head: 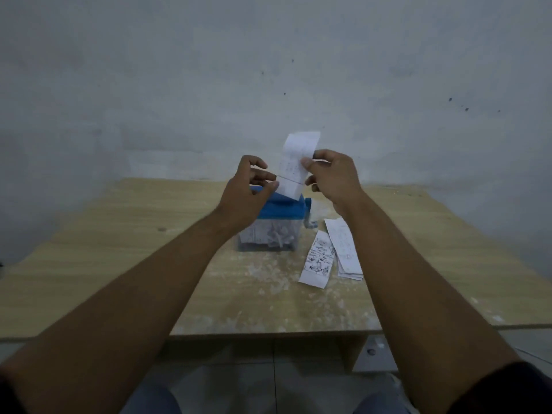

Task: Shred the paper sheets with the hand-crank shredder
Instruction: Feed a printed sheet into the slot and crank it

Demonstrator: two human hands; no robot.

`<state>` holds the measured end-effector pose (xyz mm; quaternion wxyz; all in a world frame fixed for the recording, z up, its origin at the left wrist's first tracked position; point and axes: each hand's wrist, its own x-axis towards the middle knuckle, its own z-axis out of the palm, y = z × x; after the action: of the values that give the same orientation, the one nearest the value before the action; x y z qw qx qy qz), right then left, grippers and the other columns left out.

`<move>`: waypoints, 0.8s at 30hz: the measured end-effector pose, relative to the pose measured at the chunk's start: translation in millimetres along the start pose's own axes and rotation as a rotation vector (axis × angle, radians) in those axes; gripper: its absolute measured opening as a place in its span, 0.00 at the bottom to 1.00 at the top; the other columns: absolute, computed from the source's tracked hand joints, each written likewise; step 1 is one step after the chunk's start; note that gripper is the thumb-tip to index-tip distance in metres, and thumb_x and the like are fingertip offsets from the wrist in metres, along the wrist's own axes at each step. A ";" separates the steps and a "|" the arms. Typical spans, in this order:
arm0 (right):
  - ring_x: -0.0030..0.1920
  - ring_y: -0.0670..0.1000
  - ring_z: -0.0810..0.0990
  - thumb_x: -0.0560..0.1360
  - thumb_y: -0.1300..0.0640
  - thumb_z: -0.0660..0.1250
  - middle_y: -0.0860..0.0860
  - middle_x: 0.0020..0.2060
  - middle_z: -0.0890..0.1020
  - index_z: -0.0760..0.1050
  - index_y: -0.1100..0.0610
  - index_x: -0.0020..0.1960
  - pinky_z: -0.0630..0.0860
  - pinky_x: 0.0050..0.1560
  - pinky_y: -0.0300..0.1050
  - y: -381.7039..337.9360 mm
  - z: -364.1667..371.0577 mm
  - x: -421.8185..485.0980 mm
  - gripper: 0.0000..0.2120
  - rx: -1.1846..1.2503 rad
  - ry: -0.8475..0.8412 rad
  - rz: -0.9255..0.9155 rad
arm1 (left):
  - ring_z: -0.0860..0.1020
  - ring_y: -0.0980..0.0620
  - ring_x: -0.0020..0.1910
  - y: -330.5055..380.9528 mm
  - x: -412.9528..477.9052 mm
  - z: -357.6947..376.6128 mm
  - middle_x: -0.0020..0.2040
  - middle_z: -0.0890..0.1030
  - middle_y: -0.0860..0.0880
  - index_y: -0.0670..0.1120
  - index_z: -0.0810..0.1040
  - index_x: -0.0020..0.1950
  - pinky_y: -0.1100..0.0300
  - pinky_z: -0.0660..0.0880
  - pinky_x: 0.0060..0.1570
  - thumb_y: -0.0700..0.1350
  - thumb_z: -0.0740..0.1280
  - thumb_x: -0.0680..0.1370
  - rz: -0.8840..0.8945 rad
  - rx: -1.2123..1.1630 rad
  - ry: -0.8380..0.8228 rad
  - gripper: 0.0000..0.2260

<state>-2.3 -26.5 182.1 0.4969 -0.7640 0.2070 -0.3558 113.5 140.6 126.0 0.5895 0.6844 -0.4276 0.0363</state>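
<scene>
Paper strip [294, 174], lower edge at shredder [280, 212]

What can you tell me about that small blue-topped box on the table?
It is a small hand-crank shredder: a blue, plastic-looking top over a clear bin packed with white shreds. A grey crank sticks out on its right side. It stands upright on the wooden table. A paper strip, held by the left hand and right hand, meets its top.
</scene>
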 end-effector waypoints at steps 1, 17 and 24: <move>0.33 0.51 0.85 0.80 0.57 0.73 0.51 0.44 0.88 0.84 0.56 0.54 0.84 0.38 0.45 -7.4 6.7 3.1 0.05 0.009 -0.021 -0.002 | 0.83 0.57 0.50 0.2 4.1 -5.1 0.52 0.85 0.53 0.50 0.70 0.60 0.65 0.79 0.46 0.44 0.73 0.82 0.003 0.029 -0.002 0.14; 0.38 0.52 0.89 0.81 0.57 0.72 0.55 0.42 0.88 0.83 0.59 0.53 0.86 0.43 0.43 -1.4 50.7 20.6 0.05 -0.061 -0.113 -0.001 | 0.82 0.65 0.45 -29.9 28.8 -21.7 0.49 0.86 0.58 0.51 0.89 0.54 0.75 0.76 0.46 0.39 0.73 0.81 0.007 0.298 0.046 0.08; 0.39 0.55 0.89 0.80 0.58 0.73 0.57 0.41 0.88 0.83 0.60 0.53 0.87 0.45 0.47 -1.2 51.6 28.2 0.05 0.012 -0.121 0.018 | 0.83 0.59 0.47 -35.3 31.3 -22.7 0.51 0.87 0.54 0.50 0.89 0.58 0.68 0.80 0.52 0.38 0.74 0.80 0.021 0.308 0.083 0.10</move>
<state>54.9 -13.4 179.7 0.5162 -0.7791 0.1814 -0.3059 165.8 140.5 122.9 0.4942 0.7600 -0.3997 0.1358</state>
